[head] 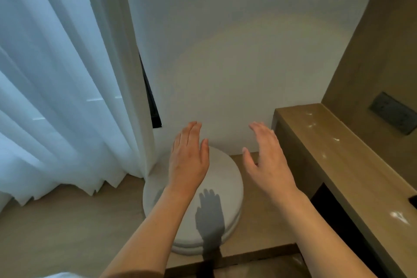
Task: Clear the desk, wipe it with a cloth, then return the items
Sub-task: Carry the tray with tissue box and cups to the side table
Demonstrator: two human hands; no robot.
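Wooden desk (334, 149) runs along your right, its near end beside your right hand (268, 156). Both your hands hold nothing, fingers straight; your left hand (188, 156) hovers over a white round stool (228, 178).

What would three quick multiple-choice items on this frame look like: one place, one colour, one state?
1. Where is the wooden desk?
A. right of the hands
B. left of the curtain
C. behind the camera

2. What colour is the round stool?
A. black
B. white
C. red

3. What state are the left hand and right hand in?
A. both gripping a cloth
B. one holding a cup
C. both open, holding nothing

Answers: 1 A, the desk runs along the right wall. 2 B, its top is plainly white. 3 C, fingers are straight, with nothing in them.
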